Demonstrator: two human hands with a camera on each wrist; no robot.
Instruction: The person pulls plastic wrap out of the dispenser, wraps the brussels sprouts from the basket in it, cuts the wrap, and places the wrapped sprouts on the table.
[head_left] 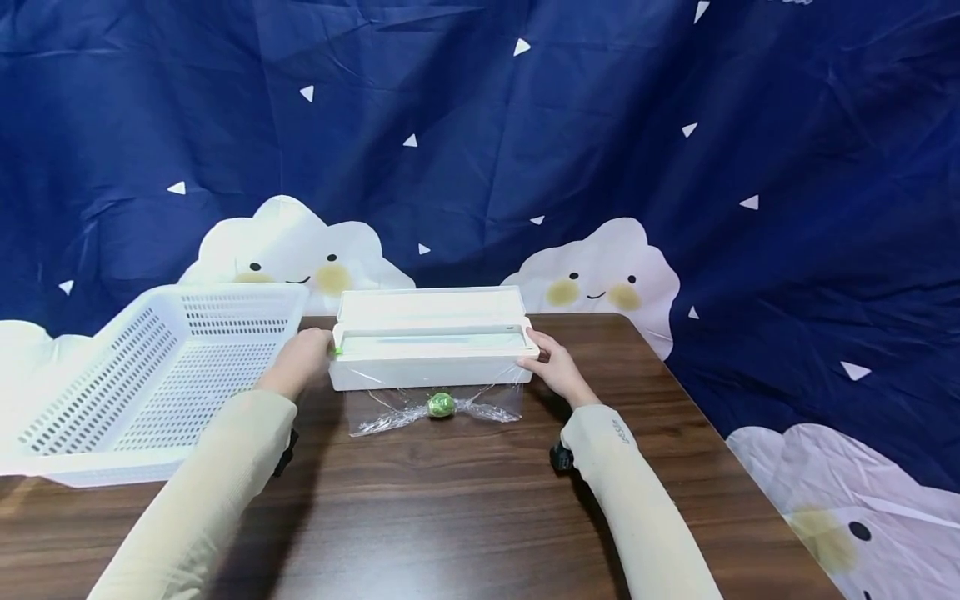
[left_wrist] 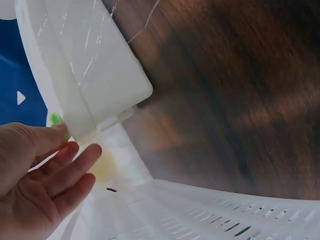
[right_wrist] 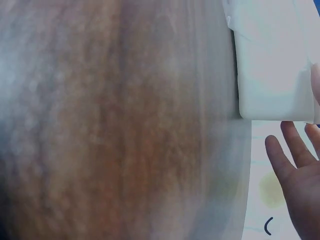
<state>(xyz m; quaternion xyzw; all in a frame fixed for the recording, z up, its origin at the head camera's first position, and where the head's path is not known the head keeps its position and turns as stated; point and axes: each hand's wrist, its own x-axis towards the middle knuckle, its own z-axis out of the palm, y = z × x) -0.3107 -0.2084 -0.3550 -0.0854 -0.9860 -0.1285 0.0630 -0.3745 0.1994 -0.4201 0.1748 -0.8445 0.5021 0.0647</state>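
Observation:
A long white cling film dispenser (head_left: 431, 372) stands on the table with its lid (head_left: 431, 307) raised at the back. My left hand (head_left: 306, 354) is at its left end, thumb and index finger pinching a small green slide cutter (left_wrist: 55, 119); the other fingers (left_wrist: 75, 170) are loosely bent. At the opposite end my right hand (head_left: 553, 367) holds the dispenser, thumb on its front corner and fingers along the end. Clear film (head_left: 390, 419) hangs from the front edge onto the table. Wrapped in it is a small round green thing (head_left: 441, 405), the film gathered on both sides.
Left of the dispenser sits a large white perforated plastic basket (head_left: 225, 367), close beside my left forearm. The brown wooden table (head_left: 420, 508) ends at a slanting right edge. Behind hangs a dark blue curtain (head_left: 465, 167) with white clouds.

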